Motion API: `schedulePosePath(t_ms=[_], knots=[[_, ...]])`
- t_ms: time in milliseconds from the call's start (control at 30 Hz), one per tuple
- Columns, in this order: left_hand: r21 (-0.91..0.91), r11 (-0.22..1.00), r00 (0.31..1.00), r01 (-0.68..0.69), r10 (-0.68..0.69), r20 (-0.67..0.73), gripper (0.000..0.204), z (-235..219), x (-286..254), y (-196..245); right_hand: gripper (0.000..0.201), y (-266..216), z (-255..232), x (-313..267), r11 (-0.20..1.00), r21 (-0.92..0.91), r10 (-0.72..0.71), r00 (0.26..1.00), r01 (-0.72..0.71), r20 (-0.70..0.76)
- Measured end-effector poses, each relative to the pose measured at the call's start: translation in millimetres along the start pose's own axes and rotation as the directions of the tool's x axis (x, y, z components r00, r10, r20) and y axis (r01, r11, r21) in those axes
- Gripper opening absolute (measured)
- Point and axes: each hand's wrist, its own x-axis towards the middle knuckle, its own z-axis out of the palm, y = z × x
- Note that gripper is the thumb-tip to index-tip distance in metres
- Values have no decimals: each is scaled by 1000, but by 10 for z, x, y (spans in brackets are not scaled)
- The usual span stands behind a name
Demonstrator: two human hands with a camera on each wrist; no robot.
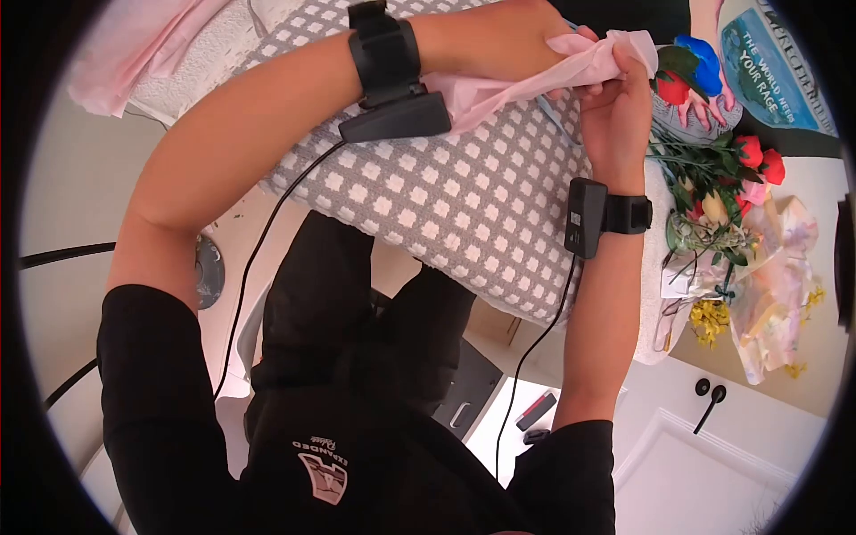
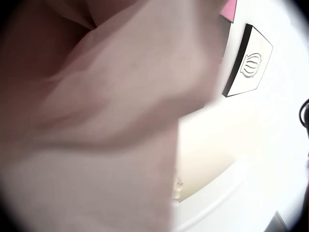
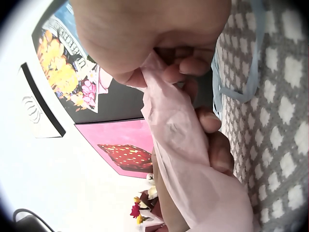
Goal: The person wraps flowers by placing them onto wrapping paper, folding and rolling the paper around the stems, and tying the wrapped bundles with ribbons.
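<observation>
Twisted pink paper (image 1: 535,85) stretches between the two hands above the patterned cloth. The left hand (image 1: 504,40) grips it, with fingertips showing around the bundle; in the right wrist view, fingers of the left hand (image 3: 217,140) curl around the paper (image 3: 181,130). The right hand (image 1: 617,116) pinches the gathered end; in the right wrist view the right hand (image 3: 149,36) holds the narrow tip between thumb and fingers. Pink paper (image 2: 111,96) fills much of the left wrist view and hides the left hand there. Pale blue ribbon (image 3: 248,82) lies beside the hands.
The grey-and-white cloth (image 1: 446,205) covers the surface below. Mixed flowers (image 1: 713,205), pastel wrapping (image 1: 771,294) and yellow blooms (image 1: 709,321) lie to the right. More pink paper (image 1: 134,53) is at upper left. A cable (image 1: 259,259) hangs from the left wrist device.
</observation>
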Motion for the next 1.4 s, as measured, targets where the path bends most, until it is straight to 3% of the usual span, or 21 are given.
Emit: schedulePosePath(t_ms=[33, 100, 133, 233, 467, 500, 633, 700, 733, 767, 800, 867, 900, 933, 967, 1033, 1067, 1133, 1167, 1267, 1400], knots=[[0, 1000, 1000, -3, 3, -2, 30, -21, 2, 50, 23, -7, -38, 5, 999, 43, 13, 999, -15, 36], [-72, 948, 934, 311, -290, 210, 37, -89, 21, 161, 25, -16, -105, 28, 990, 142, -2, 998, -8, 68], [-67, 948, 933, 311, -292, 210, 37, -105, 22, 285, 28, -6, -121, 36, 971, 239, -13, 995, -10, 95], [-340, 738, 812, 582, -508, 288, 46, -3, -20, 664, 29, -18, 16, -11, 975, 219, -22, 999, 27, -28], [-433, 608, 721, 666, -375, 582, 22, -175, 94, 98, 27, 63, -82, 35, 961, 275, -9, 998, 23, -55], [-365, 728, 774, 580, -353, 526, 22, -122, 133, 25, 25, 72, -90, 40, 980, 193, -25, 993, 48, -119], [-332, 749, 774, 574, -364, 519, 31, -139, 114, 140, 21, 52, 3, 7, 995, 70, -55, 983, 68, -176], [-441, 733, 821, 518, -282, 496, 39, -146, 111, 204, 22, 75, -25, 10, 996, 60, -50, 977, 63, -209], [-443, 728, 818, 523, -283, 501, 39, -131, 98, 250, 28, 83, -28, 3, 987, 118, -94, 991, 105, -99], [-270, 821, 821, 503, -356, 446, 42, -118, 92, 308, 34, 82, -35, -16, 974, 179, -144, 990, 140, 9], [-80, 877, 830, 473, -414, 373, 44, -111, 95, 340, 34, 73, -36, -34, 974, 176, -143, 990, 139, 7], [-113, 864, 824, 491, -418, 383, 43, -136, 110, 297, 38, 26, 122, -40, 979, 15, -200, 977, 201, -80], [-202, 839, 838, 506, -423, 344, 43, -160, 125, 278, 44, 0, 411, -65, 952, 58, -274, 924, 299, -268], [-290, 807, 849, 514, -431, 306, 42, -191, 146, 256, 44, -11, 374, -31, 950, 62, -279, 922, 305, -268], [-286, 808, 848, 515, -432, 307, 42, -238, 190, 202, 44, -18, 278, 4, 971, -77, -240, 939, 228, -248], [-497, 787, 930, 366, -295, 218, 41, -289, 258, 60, 45, 15, 86, -18, 932, -358, -140, 962, 48, -234], [-503, 783, 930, 367, -295, 219, 41, -284, 248, 44, 45, 51, 51, -60, 931, -362, -136, 962, 43, -236], [-546, 735, 915, 403, -339, 219, 42, -351, 269, 63, 31, 104, 26, -72, 629, -777, -163, 983, 34, -88], [-514, 769, 925, 379, -318, 207, 44, -359, 263, 64, 31, 124, 28, -62, 631, -775, -170, 982, 45, -82], [-504, 775, 919, 380, -376, 115, 46, -329, 264, 108, 30, 205, 12, -88, 237, -941, -236, 954, 242, 185], [-527, 780, 939, 337, -317, 132, 45, -336, 282, 32, 29, 136, -28, -92, 231, -963, -117, 987, 139, 114]])
